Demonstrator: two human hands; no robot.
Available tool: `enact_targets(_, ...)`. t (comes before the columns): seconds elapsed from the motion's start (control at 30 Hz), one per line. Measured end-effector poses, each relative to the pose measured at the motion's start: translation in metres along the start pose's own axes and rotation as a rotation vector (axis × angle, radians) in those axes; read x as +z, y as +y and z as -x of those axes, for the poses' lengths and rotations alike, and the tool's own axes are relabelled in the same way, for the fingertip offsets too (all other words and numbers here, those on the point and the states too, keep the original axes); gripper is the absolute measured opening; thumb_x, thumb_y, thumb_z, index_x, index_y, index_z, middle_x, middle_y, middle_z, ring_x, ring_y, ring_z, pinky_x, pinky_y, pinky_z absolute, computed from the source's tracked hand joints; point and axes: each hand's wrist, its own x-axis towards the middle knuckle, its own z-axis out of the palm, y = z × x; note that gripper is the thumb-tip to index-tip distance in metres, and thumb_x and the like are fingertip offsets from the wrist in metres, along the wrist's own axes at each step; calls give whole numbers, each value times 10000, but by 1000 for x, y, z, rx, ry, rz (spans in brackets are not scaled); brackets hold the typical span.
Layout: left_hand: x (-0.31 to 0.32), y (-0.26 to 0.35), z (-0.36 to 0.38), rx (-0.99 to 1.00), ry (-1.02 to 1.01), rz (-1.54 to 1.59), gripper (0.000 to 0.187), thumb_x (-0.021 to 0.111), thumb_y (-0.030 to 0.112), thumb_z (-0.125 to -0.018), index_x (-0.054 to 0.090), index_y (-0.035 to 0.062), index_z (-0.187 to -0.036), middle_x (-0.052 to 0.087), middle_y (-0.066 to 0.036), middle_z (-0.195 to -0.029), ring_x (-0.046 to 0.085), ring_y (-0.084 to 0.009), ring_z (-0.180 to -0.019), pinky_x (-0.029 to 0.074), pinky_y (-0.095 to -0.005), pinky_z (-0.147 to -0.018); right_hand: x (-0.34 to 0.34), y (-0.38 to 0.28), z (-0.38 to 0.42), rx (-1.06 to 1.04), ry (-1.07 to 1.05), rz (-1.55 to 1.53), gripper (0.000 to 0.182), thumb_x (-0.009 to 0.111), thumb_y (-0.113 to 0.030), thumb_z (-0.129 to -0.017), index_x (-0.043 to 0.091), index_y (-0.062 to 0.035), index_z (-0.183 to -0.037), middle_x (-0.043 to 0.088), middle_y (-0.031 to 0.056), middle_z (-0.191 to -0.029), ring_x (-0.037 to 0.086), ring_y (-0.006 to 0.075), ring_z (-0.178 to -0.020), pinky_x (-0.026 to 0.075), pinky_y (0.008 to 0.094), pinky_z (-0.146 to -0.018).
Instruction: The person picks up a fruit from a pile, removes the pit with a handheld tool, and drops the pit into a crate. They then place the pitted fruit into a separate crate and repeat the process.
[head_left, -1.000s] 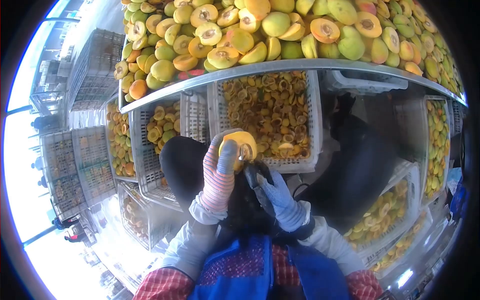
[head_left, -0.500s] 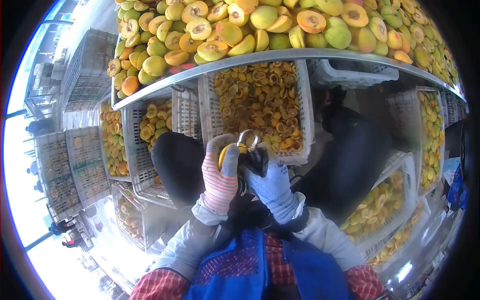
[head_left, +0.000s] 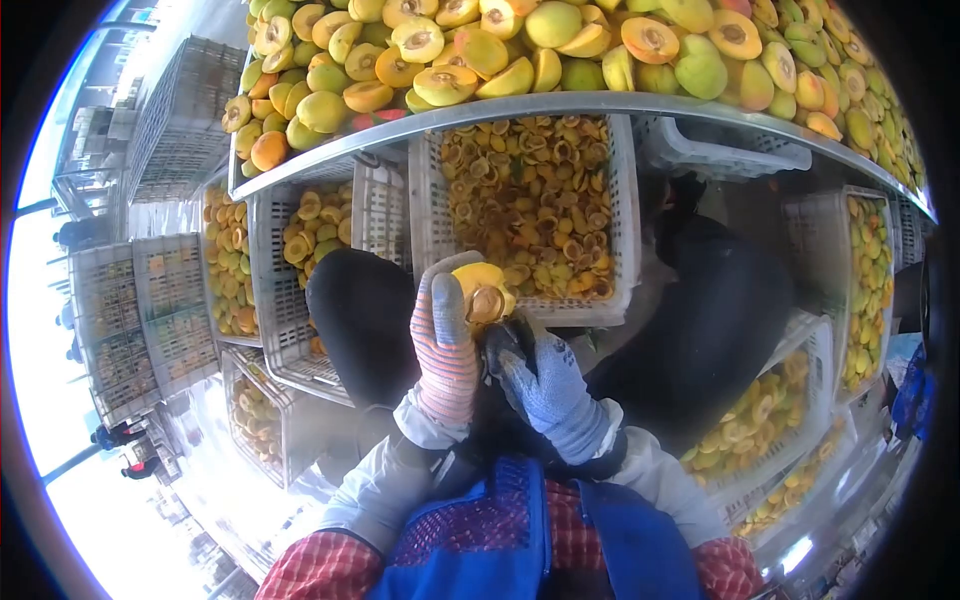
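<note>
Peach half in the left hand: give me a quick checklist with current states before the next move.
1. Left hand grips the peach half: ok, fingers wrapped round it.
2. Cut face turned toward the right hand: ok.
3. Right hand holds the dark tool against the fruit: ok; its tip is hidden.
4. Pit out of the half: cannot tell.
5. White crate of halves directly beyond the hands: ok, open and nearly full.
6. Both hands gloved: ok.

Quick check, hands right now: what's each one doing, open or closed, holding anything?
Left hand: closed around a halved yellow fruit.
Right hand: closed on a dark tool set against the fruit; the tool's tip is hidden.
</note>
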Motion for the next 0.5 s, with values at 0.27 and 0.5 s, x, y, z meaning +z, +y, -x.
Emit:
enact_targets(0.27,1,1,6,95,11,-125,483,463,476,-945,585,23,-1061,628,-73,-894,587,-136,-801,481,-262,-749,11,5,6,-90,74,96,392,599,-240,-869,519,28,-1144,612,224,-854,595,399,-773,465,432,-670)
enact_targets(0.5,0,4,12,67,-17,-106,454,470,426,-952,568,-1,-1070,623,-81,-856,577,-131,-761,479,-262,-719,3,4,7,-19,-25,-150,423,590,-206,-855,495,64,-1166,607,232,-904,593,388,-809,463,426,-696)
